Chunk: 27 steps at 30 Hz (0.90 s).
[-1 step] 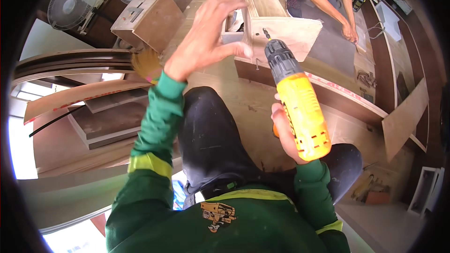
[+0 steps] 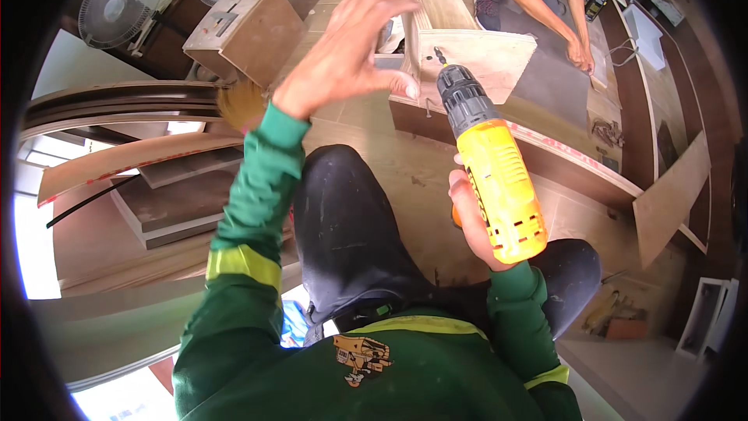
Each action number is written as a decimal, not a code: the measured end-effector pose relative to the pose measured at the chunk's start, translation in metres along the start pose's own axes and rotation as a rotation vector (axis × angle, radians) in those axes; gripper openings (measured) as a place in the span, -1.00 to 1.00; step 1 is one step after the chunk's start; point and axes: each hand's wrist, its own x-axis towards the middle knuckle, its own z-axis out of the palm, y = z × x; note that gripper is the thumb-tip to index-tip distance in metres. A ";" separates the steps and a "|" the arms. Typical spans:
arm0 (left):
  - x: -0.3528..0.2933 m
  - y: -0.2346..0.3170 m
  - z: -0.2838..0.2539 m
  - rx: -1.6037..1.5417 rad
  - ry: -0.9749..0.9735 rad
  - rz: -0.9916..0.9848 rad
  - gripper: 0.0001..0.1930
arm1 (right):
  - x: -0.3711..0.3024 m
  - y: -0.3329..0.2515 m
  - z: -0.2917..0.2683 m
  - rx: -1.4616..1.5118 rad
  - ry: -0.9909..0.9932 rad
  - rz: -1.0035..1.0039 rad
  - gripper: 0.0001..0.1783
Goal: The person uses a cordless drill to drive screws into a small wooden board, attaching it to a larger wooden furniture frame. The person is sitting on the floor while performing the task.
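A yellow and black cordless drill [image 2: 502, 179] is in my right hand [image 2: 470, 214], whose fingers wrap round its grip. Its bit points away from me, toward the pale end board of a wooden frame [image 2: 475, 58]; whether the tip touches the wood cannot be told. A dark hole or mark shows in that board, left of the bit. My left hand [image 2: 347, 51] is beside the frame's left edge, thumb and fingers apart, with nothing in it. The fingertips overlap the edge, and contact is unclear. A screw [image 2: 428, 107] sticks out below the end board.
A co-worker's hands [image 2: 580, 54] are low over a grey-brown panel at the far right. Long brown boards [image 2: 576, 148] run along the right, with a loose plywood piece [image 2: 672, 203] against them. At left stand a wooden box [image 2: 249, 39], two fans [image 2: 114, 8] and stacked panels [image 2: 179, 195].
My left hand has shifted slightly right, toward the frame's edge. The drill in my right hand has moved a little up and left.
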 end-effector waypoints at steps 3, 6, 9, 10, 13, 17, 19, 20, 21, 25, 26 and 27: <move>0.022 -0.039 0.013 -0.012 -0.124 0.171 -0.19 | 0.001 0.012 0.009 -0.019 0.024 -0.053 -0.82; 0.040 -0.052 0.031 -0.171 -0.233 0.157 -0.21 | -0.005 0.023 0.008 -0.129 0.032 -0.026 -0.82; 0.042 -0.059 0.036 -0.261 -0.290 0.114 -0.27 | -0.011 0.022 0.012 -0.131 0.043 0.061 -0.81; 0.042 -0.060 0.037 -0.261 -0.273 0.135 -0.29 | -0.011 0.023 0.013 -0.127 0.051 0.048 -0.81; 0.045 -0.060 0.036 -0.313 -0.282 0.120 -0.30 | -0.007 0.025 0.019 -0.134 0.086 -0.085 -0.80; 0.048 -0.062 0.035 -0.332 -0.268 0.144 -0.30 | -0.013 0.033 0.008 -0.006 0.024 0.094 -0.73; 0.046 -0.065 0.027 -0.313 -0.291 0.159 -0.28 | -0.008 0.020 0.001 -0.290 -0.007 -0.027 -0.73; 0.049 -0.063 0.025 -0.313 -0.303 0.177 -0.28 | -0.006 0.011 -0.006 -0.310 -0.031 -0.063 -0.74; 0.052 -0.058 0.024 -0.328 -0.300 0.175 -0.30 | -0.020 0.027 -0.006 0.131 -0.107 0.170 -0.74; 0.084 -0.038 0.019 -0.408 -0.626 0.254 -0.48 | -0.052 0.053 -0.008 1.136 0.195 0.742 -0.75; 0.099 -0.037 0.019 -0.338 -0.782 0.233 -0.52 | -0.049 0.043 -0.012 0.906 0.184 0.717 -0.76; 0.109 -0.034 0.011 -0.261 -0.947 0.194 -0.56 | -0.043 0.020 -0.014 0.687 0.150 0.700 -0.77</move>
